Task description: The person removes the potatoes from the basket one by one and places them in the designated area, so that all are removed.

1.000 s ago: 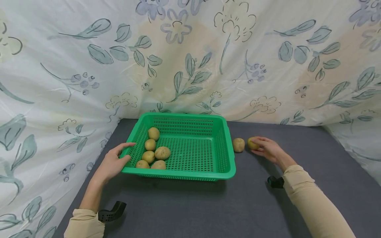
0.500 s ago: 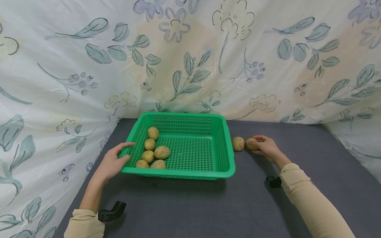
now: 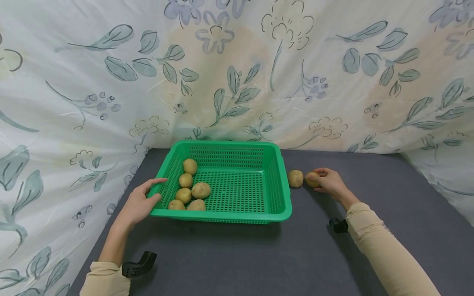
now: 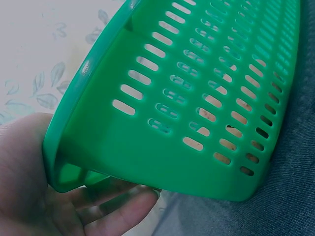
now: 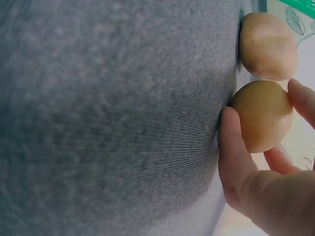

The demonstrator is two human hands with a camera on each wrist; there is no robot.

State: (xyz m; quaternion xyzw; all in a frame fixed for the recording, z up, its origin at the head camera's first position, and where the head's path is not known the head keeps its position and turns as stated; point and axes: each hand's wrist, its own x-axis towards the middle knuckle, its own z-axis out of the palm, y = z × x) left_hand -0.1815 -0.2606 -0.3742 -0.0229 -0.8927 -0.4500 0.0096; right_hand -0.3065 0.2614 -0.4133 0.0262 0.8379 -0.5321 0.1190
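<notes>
A green plastic basket [image 3: 237, 217] stands on the dark table, several potatoes gathered along its left side, among them a larger one [image 3: 201, 190]. My left hand [image 3: 138, 202] grips the basket's left rim, and the left wrist view shows its fingers [image 4: 125, 211] curled under that rim. Right of the basket, my right hand [image 3: 333, 185] pinches a yellowish potato [image 5: 263, 118] between thumb and fingers, low at the table surface. Another, paler potato [image 5: 268, 46] lies right beside it, between it and the basket. The fingers partly cover the pinched potato in the head view.
The dark grey cloth-covered table [image 3: 237, 263] reaches back to a hanging floral sheet [image 3: 237, 82], which also rises along the left and right sides. Black wrist-worn devices [image 3: 140, 265] stick out from both forearms near the tabletop.
My right hand has shifted slightly left with the pinched potato, bringing it closer to the paler one. My left hand and the basket stay in place.
</notes>
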